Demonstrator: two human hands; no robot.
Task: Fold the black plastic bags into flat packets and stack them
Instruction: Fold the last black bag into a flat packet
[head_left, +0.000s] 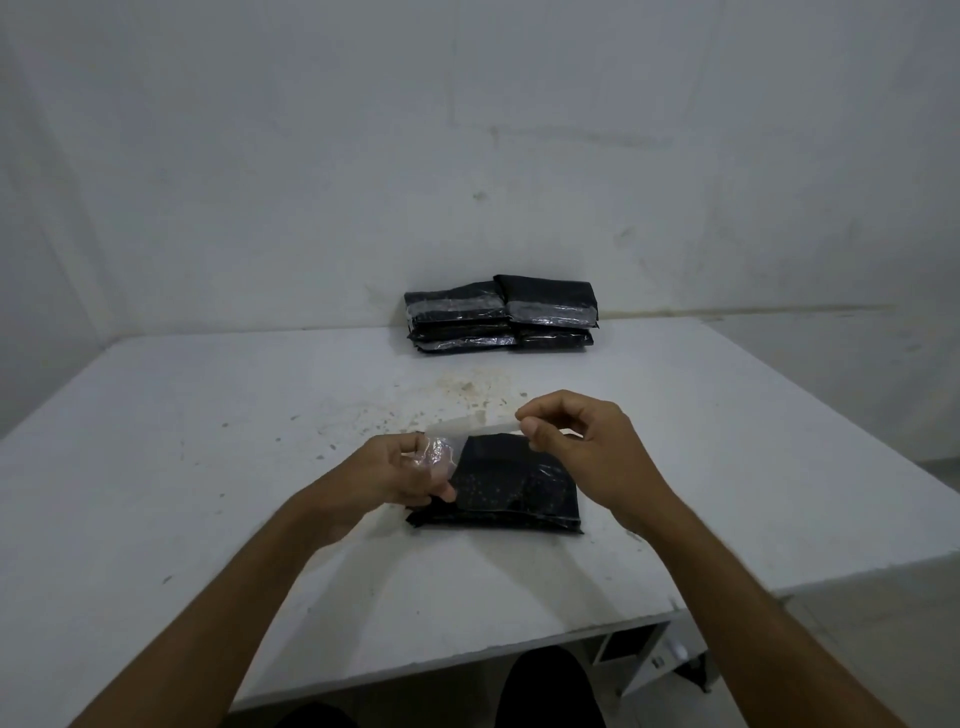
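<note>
— Black plastic is being worked on near the front of the white surface (208, 467): one black bag (511, 493), already folded into a flat packet, is lying between the two hands, well short of the stack (501, 314).

— Which step is being carried out?

— The sealing step, as it is judged. A pale strip (470, 423), seemingly the liner of an adhesive flap, is being pinched at its right end by the right hand (582, 447), its grip clamped on the strip between thumb and forefinger. The left hand (400, 470) is being kept at the packet's left edge, its grip closed on the clear flap (439, 454) there.

— And what is being called for next?

— Probably the strip is to be drawn clear, the flap pressed down flat, and the packet carried across to the stack. A steady hold on the packet is being called for so that the fold is not pulled open.

— Where is the stack being kept?

— Beyond the packet, at the far edge of the surface, against the wall (467, 130). Two piles are being built side by side and touching, with clear bands showing on their near faces.

— And the surroundings?

— Brownish stains (467, 387) are being shown between the packet and the stack. The wall is plain, grey-white and scuffed. Dark-clad knees (550, 686) are being glimpsed below the near edge.
</note>
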